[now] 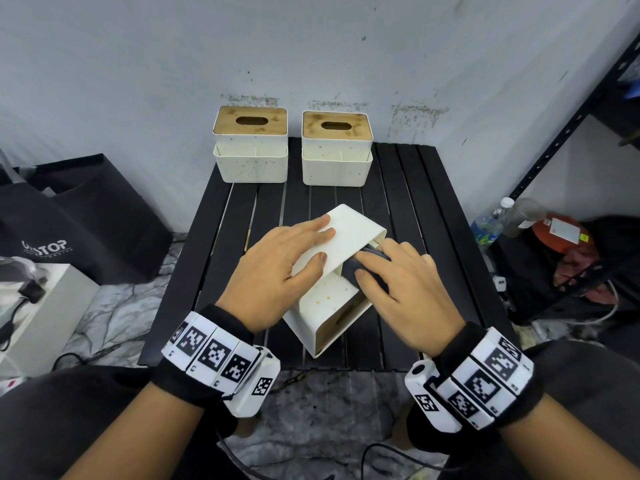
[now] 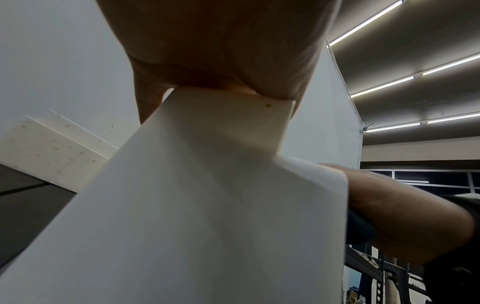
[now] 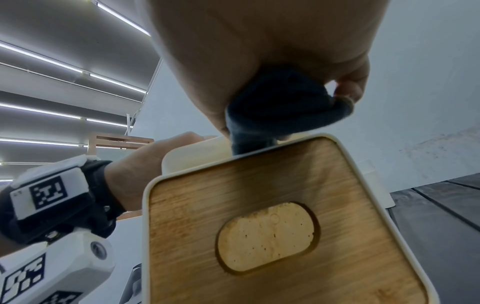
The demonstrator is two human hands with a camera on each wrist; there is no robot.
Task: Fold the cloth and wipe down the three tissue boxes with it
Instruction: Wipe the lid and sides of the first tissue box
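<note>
Left hand (image 1: 277,268), fingers straight, is pressing the tipped box (image 1: 332,271) steady at mid-table (image 1: 433,209) while the right hand (image 1: 398,289) is gripping the soft, wadded cloth (image 1: 363,268) against it; the box, probably light and slippery, wants bracing by its flat walls

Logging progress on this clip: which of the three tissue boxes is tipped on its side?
The near tissue box, under the left hand and the right hand with the cloth; the two far boxes stand upright.
</note>
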